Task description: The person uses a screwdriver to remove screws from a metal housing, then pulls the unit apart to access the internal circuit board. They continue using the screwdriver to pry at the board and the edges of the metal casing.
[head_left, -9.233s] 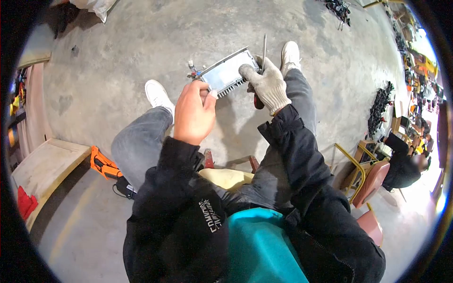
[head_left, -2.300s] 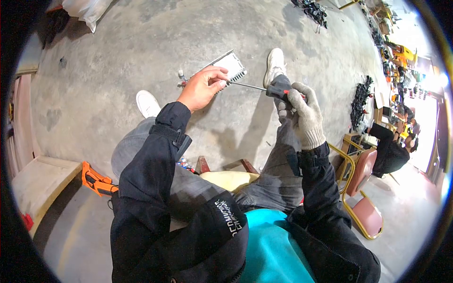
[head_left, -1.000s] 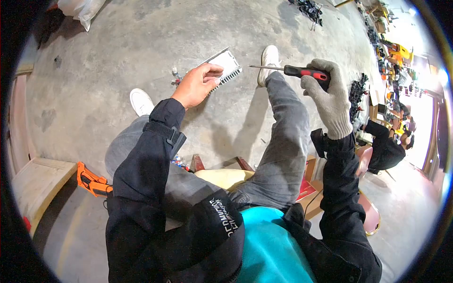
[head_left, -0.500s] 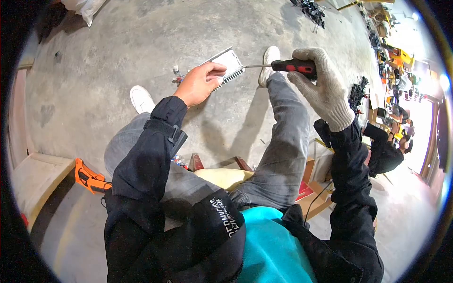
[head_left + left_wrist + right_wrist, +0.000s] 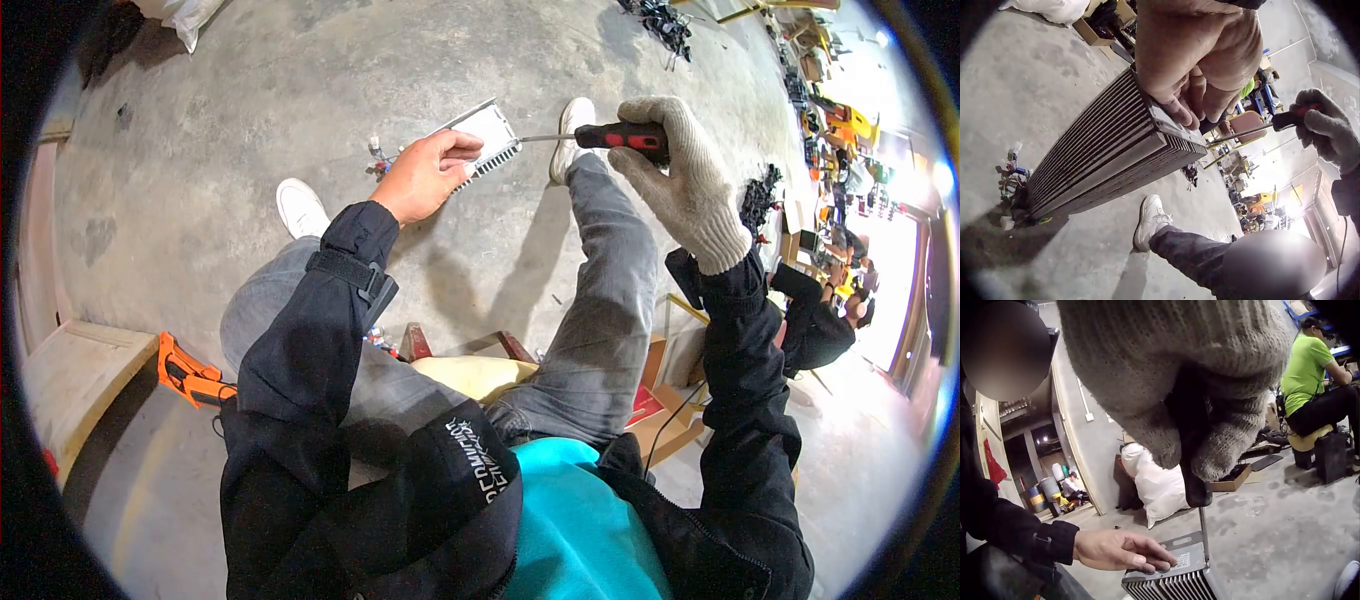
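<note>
A silver finned metal box stands on end on the floor, wires bunched at its lower end. My bare left hand holds its upper end, thumb and bent fingertips on the end plate. My gloved right hand grips the black and red handle of a screwdriver. In the head view the shaft points left, its tip right at the box's upper corner. The right wrist view shows the shaft running down to the plate's edge, with the glove hiding much of the handle.
White shoes stand either side of the box. A wooden bench and an orange tool are at the left. Black cables lie farther off. A seated person and white sacks are in the background.
The screwdriver, earlier upright in the glove and then held clear of the box, has moved left until its tip meets the corner. My left fingers have left the shaft for the box's end.
</note>
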Demonstrator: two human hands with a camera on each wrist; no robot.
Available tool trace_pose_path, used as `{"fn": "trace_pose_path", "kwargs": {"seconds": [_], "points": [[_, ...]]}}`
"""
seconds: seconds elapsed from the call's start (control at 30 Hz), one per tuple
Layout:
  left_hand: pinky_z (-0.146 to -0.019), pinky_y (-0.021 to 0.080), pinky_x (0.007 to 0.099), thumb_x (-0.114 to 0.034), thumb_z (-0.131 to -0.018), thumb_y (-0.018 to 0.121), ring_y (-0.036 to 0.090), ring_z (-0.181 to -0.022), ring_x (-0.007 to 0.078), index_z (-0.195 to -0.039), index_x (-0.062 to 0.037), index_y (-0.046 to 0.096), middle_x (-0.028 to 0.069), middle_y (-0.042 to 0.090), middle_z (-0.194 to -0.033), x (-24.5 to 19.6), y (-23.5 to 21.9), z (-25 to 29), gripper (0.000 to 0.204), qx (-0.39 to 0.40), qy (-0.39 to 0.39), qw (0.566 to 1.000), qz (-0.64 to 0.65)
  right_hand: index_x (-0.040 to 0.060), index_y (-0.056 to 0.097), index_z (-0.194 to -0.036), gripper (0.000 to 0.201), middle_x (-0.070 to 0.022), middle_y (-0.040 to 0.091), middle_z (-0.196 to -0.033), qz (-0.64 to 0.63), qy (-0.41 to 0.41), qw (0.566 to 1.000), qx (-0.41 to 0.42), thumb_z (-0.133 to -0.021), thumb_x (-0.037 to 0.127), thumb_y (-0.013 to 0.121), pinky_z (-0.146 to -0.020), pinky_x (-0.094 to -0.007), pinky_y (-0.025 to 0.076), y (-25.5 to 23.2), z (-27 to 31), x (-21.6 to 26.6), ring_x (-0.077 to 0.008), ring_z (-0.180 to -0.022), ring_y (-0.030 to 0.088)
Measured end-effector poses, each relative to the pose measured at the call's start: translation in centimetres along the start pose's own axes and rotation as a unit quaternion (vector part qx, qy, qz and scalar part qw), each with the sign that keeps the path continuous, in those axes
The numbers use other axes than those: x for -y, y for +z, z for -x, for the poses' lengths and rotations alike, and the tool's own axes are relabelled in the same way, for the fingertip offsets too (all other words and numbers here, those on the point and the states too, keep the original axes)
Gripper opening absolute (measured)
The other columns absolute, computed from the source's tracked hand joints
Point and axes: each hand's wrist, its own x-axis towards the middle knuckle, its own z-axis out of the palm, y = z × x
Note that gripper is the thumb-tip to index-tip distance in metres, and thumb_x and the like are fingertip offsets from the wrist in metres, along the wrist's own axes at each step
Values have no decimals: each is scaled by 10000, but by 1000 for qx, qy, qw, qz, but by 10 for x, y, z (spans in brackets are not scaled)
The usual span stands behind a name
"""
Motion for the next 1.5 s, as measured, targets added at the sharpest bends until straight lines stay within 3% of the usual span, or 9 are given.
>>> {"fn": "trace_pose_path", "kwargs": {"seconds": [1.0, 1.5], "points": [[-1098, 447, 323, 59, -933, 544, 600, -1252, 202, -1305, 32, 576, 131, 629, -1295, -2, 1, 0, 375, -1, -1, 1000, 3, 51, 605, -1167, 356, -133, 663, -1027, 0, 3, 1000, 15, -849, 101, 756, -833, -356, 556, -2, -4, 4, -260, -953, 700], [-1086, 455, 323, 55, -932, 550, 611, -1236, 197, -1301, 28, 578, 122, 639, -1282, 3, 1, -2, 370, -6, 8, 1000, -1, 66, 611, -1145, 347, -126, 646, -1013, 44, -82, 993, 68, -826, 74, 746, -804, -345, 541, -7, -19, 17, -275, -931, 684]]}}
